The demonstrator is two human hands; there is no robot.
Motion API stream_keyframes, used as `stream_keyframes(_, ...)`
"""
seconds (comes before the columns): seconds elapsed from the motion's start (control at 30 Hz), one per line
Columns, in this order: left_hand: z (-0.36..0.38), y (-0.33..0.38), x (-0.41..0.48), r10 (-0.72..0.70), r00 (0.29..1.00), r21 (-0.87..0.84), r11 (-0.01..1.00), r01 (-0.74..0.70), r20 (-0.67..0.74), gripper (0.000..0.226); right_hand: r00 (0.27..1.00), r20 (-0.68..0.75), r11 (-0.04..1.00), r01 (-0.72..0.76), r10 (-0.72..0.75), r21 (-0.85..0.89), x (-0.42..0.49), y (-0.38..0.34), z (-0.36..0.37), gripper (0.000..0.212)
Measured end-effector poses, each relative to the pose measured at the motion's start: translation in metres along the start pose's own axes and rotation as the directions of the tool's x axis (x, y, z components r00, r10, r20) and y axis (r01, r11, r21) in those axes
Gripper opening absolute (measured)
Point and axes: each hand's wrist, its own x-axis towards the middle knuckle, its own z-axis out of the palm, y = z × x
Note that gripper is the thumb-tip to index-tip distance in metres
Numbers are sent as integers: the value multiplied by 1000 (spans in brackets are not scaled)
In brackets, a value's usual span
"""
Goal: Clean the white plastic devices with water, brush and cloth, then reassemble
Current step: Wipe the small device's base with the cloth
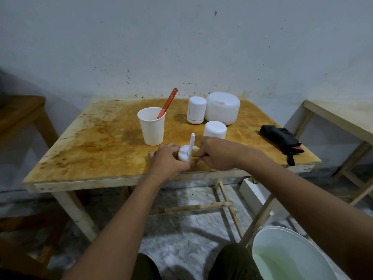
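Observation:
A white round device base (184,154) with an upright white tube (192,142) stands near the front edge of the stained wooden table (90,150). My left hand (168,159) grips this base from the left. My right hand (217,153) presses a yellowish cloth (195,155) against the base's right side. Behind my right hand stands a white cylindrical cover (215,129). Further back are a small white device (196,112) and a large round white device (222,107). A white paper cup (151,126) holds an orange brush (167,104).
A black folded cloth or pouch (282,140) lies at the table's right edge. A white bucket (288,255) with greenish water sits on the floor at lower right. Other wooden tables stand at far left (22,114) and far right (343,118). A wall rises behind.

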Motion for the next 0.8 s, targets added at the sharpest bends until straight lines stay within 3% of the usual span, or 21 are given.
stream_keyframes(0.2,-1,4,-2,-18,1000,47,999,19,-15,47,996,-82,996,-19,27,87,0,0,6,33)
stream_keyframes(0.37,-23,0,5,-79,952,-47,994,97,295,73,994,-95,995,-40,49,94,-2,3,4,34)
stream_keyframes(0.53,-30,-2,19,-5,909,-16,1000,13,417,96,998,-49,992,-39,45,121,-1,3,1,34)
stream_keyframes(0.67,-23,-5,14,25,943,29,999,-36,332,74,998,-45,992,-35,40,119,1,-3,0,34)
stream_keyframes(0.8,-11,2,1,-22,995,73,997,16,93,36,996,-89,988,-13,26,151,6,-16,6,34)
